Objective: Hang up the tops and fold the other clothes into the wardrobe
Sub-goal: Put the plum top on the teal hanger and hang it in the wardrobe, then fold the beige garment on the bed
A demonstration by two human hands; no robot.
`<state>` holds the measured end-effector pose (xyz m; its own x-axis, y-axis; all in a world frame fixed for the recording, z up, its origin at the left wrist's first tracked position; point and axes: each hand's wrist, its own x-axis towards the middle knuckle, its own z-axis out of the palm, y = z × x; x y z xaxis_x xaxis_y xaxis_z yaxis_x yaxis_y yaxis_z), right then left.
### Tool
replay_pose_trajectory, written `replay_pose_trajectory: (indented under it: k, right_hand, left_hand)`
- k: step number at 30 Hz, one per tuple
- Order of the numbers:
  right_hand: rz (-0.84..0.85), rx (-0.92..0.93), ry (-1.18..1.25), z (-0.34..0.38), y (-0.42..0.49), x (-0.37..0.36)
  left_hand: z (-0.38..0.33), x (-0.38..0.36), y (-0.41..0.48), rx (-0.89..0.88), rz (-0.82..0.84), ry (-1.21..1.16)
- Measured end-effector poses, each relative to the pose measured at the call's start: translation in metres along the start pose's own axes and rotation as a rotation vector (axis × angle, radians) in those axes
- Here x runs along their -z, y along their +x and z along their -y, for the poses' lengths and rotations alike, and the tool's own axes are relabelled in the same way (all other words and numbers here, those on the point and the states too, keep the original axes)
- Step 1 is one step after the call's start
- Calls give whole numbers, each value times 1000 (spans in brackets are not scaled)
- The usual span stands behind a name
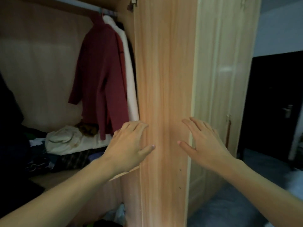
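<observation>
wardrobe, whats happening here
A person has both bare hands on the wardrobe's wooden panel: left hand at its left edge, right hand spread at its right edge, neither holding clothing. Inside, a red top and a white garment hang on the rail above a heap of unfolded clothes.

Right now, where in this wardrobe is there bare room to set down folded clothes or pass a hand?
Bare: the front strip of the shelf, ahead of the clothes heap; the rail and the air left of the red sweater. Crowded: the rail's right end, where sweater and white top hang packed together, and the shelf's back.
</observation>
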<state>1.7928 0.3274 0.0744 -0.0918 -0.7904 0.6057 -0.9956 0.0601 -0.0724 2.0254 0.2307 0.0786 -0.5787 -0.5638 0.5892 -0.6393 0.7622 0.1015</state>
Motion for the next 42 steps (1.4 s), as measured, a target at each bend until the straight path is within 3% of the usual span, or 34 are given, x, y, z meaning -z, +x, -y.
replay_pose_trajectory:
  k: [7, 14, 22, 33, 42]
  right_hand:
    - [72, -185, -175, -21, -70, 38]
    - [91, -420, -279, -47, -162, 94]
    - [27, -567, -256, -99, -265, 162]
    - [-60, -730, -234, -212, -445, 269]
    - [-56, -902, -262, -262, -561, 312]
  left_hand:
    - [-27, -33, -11, -105, 11, -207]
    - [-105, -54, -15, -262, 42, -333]
    - [-228, -58, -33, -403, 102, -372]
    - [-468, -73, -77, -521, 189, -437]
    - [-595, -103, -99, -643, 295, -499]
